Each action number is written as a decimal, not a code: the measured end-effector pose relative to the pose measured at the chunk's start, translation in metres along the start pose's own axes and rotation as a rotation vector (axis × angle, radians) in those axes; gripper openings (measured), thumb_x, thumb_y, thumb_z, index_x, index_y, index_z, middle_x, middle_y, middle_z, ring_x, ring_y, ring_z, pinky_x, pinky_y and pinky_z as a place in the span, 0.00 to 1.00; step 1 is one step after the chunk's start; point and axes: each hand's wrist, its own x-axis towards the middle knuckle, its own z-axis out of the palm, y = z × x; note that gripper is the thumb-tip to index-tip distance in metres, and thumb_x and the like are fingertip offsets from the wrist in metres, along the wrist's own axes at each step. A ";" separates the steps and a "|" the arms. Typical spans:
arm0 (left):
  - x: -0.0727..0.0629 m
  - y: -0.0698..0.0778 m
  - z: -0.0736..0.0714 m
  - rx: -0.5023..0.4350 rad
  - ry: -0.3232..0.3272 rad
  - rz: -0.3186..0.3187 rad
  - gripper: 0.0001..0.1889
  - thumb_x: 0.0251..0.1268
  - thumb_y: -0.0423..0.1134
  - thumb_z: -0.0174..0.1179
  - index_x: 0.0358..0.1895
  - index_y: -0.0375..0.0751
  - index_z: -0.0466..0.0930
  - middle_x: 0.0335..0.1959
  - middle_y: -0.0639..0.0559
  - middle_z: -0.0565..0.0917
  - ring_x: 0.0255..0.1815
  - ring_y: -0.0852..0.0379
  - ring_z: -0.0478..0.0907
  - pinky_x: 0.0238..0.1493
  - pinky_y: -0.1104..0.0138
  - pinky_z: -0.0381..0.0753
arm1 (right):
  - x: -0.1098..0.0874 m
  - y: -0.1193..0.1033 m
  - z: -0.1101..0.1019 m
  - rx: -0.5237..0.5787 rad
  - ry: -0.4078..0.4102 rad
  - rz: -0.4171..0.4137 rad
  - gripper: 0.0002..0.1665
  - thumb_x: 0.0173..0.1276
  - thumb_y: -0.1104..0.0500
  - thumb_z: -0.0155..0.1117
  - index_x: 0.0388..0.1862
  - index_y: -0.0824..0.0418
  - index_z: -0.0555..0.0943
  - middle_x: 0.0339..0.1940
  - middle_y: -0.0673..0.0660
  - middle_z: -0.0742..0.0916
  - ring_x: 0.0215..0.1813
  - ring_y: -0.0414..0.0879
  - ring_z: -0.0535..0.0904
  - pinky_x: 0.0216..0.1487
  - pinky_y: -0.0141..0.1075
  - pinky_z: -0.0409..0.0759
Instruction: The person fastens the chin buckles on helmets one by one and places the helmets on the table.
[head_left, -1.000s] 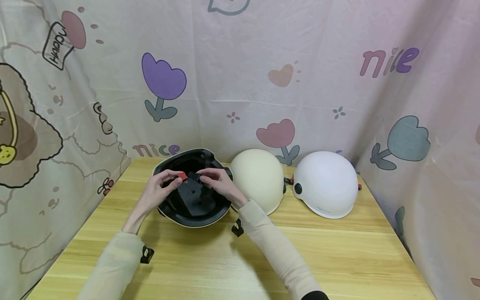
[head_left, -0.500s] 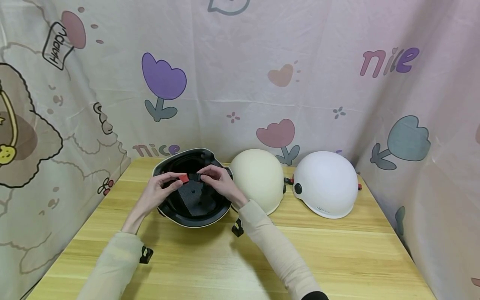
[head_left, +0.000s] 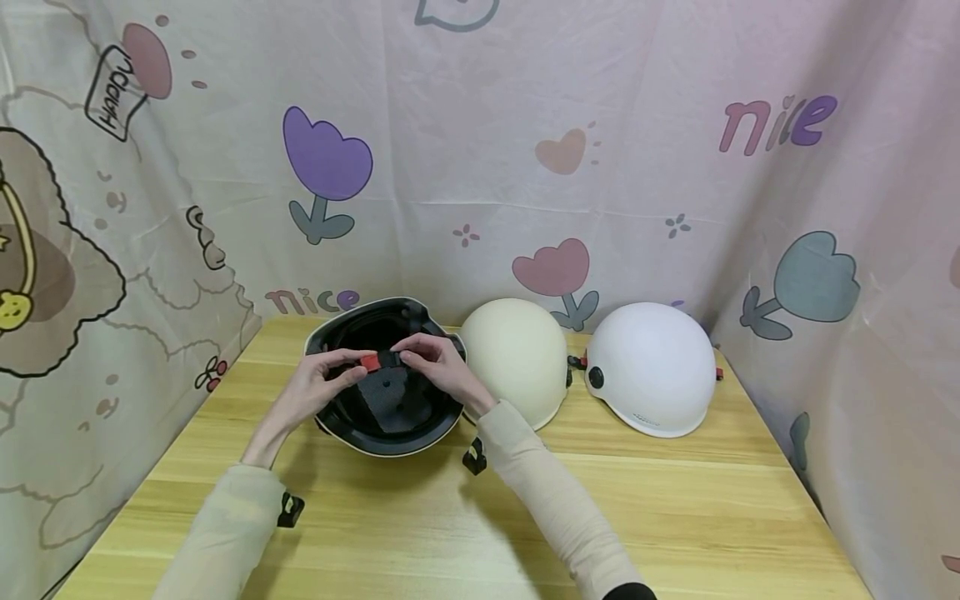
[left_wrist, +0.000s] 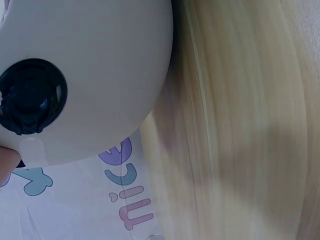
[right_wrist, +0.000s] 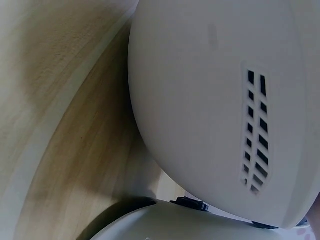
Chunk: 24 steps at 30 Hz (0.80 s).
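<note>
An upturned helmet (head_left: pixel 386 437) with a black lining lies on the table, its opening facing up. Over that opening, my left hand (head_left: pixel 307 387) pinches the red half of a strap buckle (head_left: pixel 371 362) between thumb and fingers. My right hand (head_left: pixel 442 367) pinches the black half of the buckle (head_left: pixel 390 359) from the other side. The two halves meet end to end in the head view. Both wrist views show the pale outer shell, with a round black knob (left_wrist: pixel 32 95) on one side and vent slots (right_wrist: pixel 257 130) on the other; the buckle is hidden there.
To the right stand a cream helmet (head_left: pixel 513 362) and a white helmet (head_left: pixel 652 371), both dome up. The cream one sits right beside the upturned helmet. A patterned curtain (head_left: pixel 465 167) rises behind the wooden table (head_left: pixel 420 533).
The red and black buckle halves, earlier at an angle with the red one tilted, now line up and meet. Both hands have shifted only slightly; the helmets have stayed put.
</note>
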 end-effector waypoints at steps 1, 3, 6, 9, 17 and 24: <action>0.000 0.000 0.000 0.003 -0.008 0.002 0.15 0.72 0.39 0.62 0.58 0.44 0.84 0.55 0.44 0.87 0.50 0.75 0.75 0.52 0.81 0.72 | 0.000 0.000 0.001 -0.003 -0.002 0.006 0.13 0.77 0.65 0.57 0.55 0.70 0.80 0.49 0.69 0.85 0.40 0.38 0.76 0.43 0.25 0.74; 0.001 -0.001 0.000 0.006 -0.025 0.006 0.15 0.72 0.39 0.62 0.58 0.44 0.84 0.54 0.44 0.87 0.47 0.72 0.75 0.49 0.80 0.73 | 0.000 0.002 0.002 -0.008 -0.007 0.021 0.12 0.76 0.65 0.58 0.54 0.70 0.78 0.45 0.66 0.86 0.39 0.40 0.76 0.41 0.26 0.73; 0.003 -0.003 0.001 -0.014 -0.045 0.015 0.15 0.72 0.38 0.62 0.58 0.41 0.83 0.53 0.41 0.87 0.43 0.70 0.77 0.45 0.78 0.76 | 0.001 0.002 0.004 -0.007 -0.009 0.043 0.11 0.75 0.65 0.59 0.52 0.70 0.76 0.39 0.59 0.85 0.37 0.42 0.74 0.39 0.27 0.70; 0.003 -0.005 0.001 -0.062 -0.048 0.019 0.14 0.72 0.36 0.61 0.57 0.36 0.81 0.52 0.37 0.87 0.42 0.72 0.79 0.44 0.79 0.77 | 0.001 0.002 0.005 0.002 0.003 0.057 0.11 0.75 0.66 0.59 0.52 0.70 0.75 0.36 0.53 0.85 0.36 0.40 0.74 0.38 0.27 0.70; 0.003 -0.006 0.000 -0.064 -0.054 0.043 0.14 0.72 0.35 0.61 0.57 0.36 0.81 0.53 0.36 0.86 0.43 0.73 0.80 0.43 0.78 0.78 | 0.002 0.002 0.006 0.005 0.001 0.056 0.09 0.75 0.67 0.59 0.50 0.69 0.76 0.35 0.53 0.85 0.34 0.37 0.73 0.37 0.27 0.70; 0.001 -0.004 -0.001 -0.028 -0.069 0.053 0.14 0.73 0.35 0.60 0.58 0.40 0.82 0.55 0.39 0.86 0.43 0.69 0.78 0.42 0.75 0.75 | 0.003 0.002 0.006 -0.016 -0.021 0.038 0.08 0.75 0.68 0.59 0.49 0.70 0.75 0.39 0.70 0.84 0.35 0.43 0.74 0.37 0.26 0.70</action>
